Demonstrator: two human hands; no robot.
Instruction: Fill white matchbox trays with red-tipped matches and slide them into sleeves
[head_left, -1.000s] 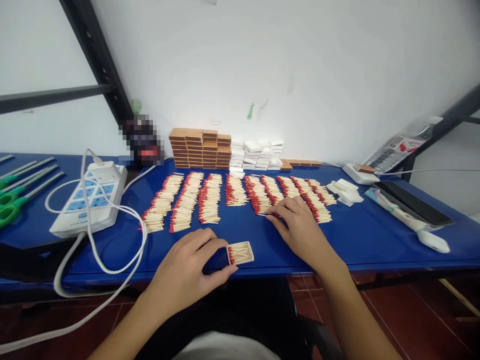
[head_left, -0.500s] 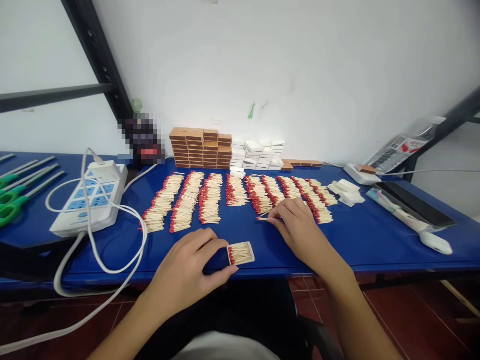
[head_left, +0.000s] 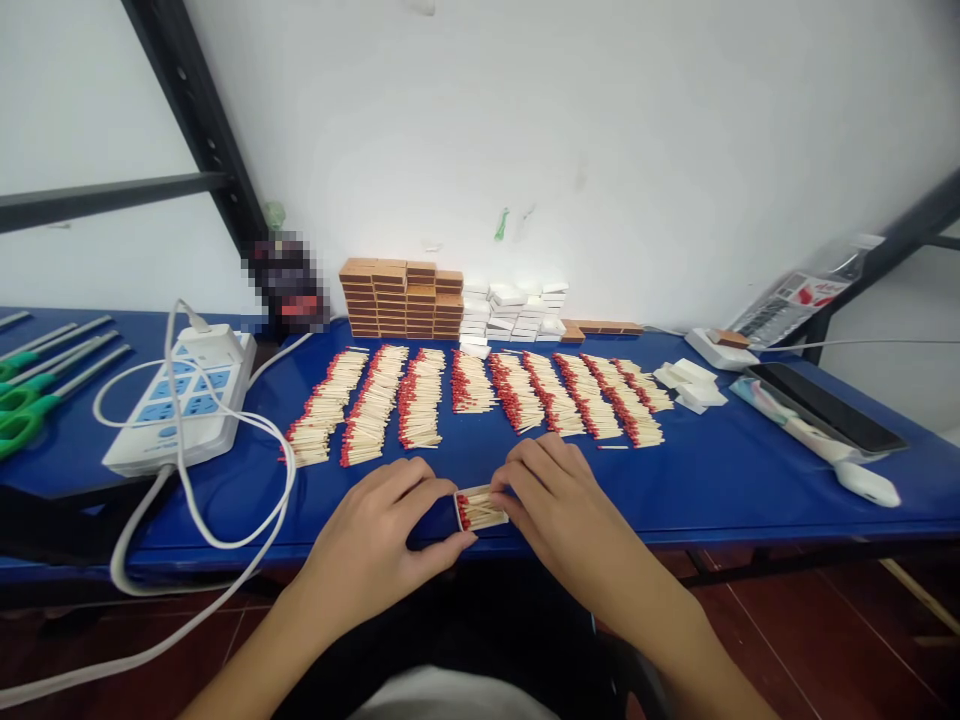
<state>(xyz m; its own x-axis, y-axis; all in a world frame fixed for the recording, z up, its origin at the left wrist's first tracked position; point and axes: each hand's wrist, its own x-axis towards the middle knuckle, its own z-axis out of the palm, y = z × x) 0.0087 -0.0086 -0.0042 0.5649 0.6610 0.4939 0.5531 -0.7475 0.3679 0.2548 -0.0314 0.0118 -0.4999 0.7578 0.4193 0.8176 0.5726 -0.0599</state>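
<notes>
A small white matchbox tray (head_left: pixel 480 509) with red-tipped matches in it lies near the front edge of the blue table (head_left: pixel 735 470). My left hand (head_left: pixel 382 535) curls round the tray's left end, thumb and fingers holding it. My right hand (head_left: pixel 551 500) rests over its right end, fingers bent down onto the matches; whether it still pinches a match is hidden. Beyond the hands, several rows of red-tipped matches (head_left: pixel 420 400) lie side by side. One loose match (head_left: pixel 611 446) lies just in front of the right rows.
Stacks of brown matchbox sleeves (head_left: pixel 401 297) and white trays (head_left: pixel 517 308) stand against the wall. A white power strip (head_left: pixel 184 395) with a looping cable is at left, green-handled scissors (head_left: pixel 30 385) farther left. Loose white trays (head_left: pixel 690 385), a phone (head_left: pixel 825 405) and a bottle (head_left: pixel 802 295) lie at right.
My right hand has come back from the match rows toward me and now sits on the right end of the tray. My left hand has stayed on the tray.
</notes>
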